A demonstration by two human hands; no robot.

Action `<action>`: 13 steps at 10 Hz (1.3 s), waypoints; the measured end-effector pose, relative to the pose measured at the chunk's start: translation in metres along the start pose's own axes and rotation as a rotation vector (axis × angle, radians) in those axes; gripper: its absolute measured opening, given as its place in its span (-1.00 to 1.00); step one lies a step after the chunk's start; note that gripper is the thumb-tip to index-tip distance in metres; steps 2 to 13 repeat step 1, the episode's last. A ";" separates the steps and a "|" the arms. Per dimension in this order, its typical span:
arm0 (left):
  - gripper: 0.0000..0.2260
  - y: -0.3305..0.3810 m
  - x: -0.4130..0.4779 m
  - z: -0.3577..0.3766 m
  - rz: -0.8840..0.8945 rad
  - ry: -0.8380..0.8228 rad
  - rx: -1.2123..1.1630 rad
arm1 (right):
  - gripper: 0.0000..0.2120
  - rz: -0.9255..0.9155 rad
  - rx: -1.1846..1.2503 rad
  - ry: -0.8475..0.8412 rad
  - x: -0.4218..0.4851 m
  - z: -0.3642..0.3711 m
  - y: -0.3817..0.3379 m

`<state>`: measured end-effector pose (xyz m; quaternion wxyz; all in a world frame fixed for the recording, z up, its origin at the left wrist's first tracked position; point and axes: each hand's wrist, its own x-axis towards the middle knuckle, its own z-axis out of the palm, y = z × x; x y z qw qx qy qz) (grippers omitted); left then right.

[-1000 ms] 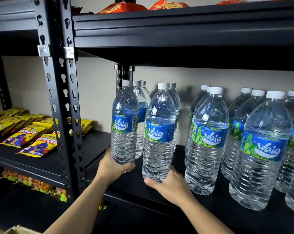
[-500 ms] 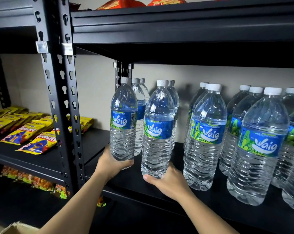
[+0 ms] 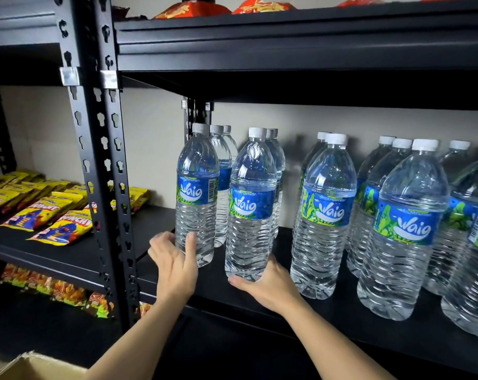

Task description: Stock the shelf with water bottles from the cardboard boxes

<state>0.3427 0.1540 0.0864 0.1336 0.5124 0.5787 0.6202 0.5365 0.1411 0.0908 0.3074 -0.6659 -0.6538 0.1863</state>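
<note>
The left hand clasps the corner bottle and the right hand the next bottle, both low down, as the bottles are likely heavy, slick and thin-walled.

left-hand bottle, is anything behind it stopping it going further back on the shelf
Yes. Two more bottles stand right behind the bottle that the left hand grips at its base, in the same row toward the wall. Nothing visible lies between the hand and that bottle.
</note>
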 end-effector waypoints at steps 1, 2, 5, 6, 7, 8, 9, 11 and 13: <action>-0.78 -0.006 -0.019 -0.002 0.095 -0.010 0.082 | -0.02 -0.008 -0.021 0.008 -0.004 0.000 0.001; -0.78 -0.006 -0.019 -0.002 0.095 -0.010 0.082 | -0.02 -0.008 -0.021 0.008 -0.004 0.000 0.001; -0.78 -0.006 -0.019 -0.002 0.095 -0.010 0.082 | -0.02 -0.008 -0.021 0.008 -0.004 0.000 0.001; -0.78 -0.006 -0.019 -0.002 0.095 -0.010 0.082 | -0.02 -0.008 -0.021 0.008 -0.004 0.000 0.001; -0.78 -0.006 -0.019 -0.002 0.095 -0.010 0.082 | -0.02 -0.008 -0.021 0.008 -0.004 0.000 0.001; -0.78 -0.006 -0.019 -0.002 0.095 -0.010 0.082 | -0.02 -0.008 -0.021 0.008 -0.004 0.000 0.001; -0.78 -0.006 -0.019 -0.002 0.095 -0.010 0.082 | -0.02 -0.008 -0.021 0.008 -0.004 0.000 0.001; -0.78 -0.006 -0.019 -0.002 0.095 -0.010 0.082 | -0.02 -0.008 -0.021 0.008 -0.004 0.000 0.001; -0.78 -0.006 -0.019 -0.002 0.095 -0.010 0.082 | -0.02 -0.008 -0.021 0.008 -0.004 0.000 0.001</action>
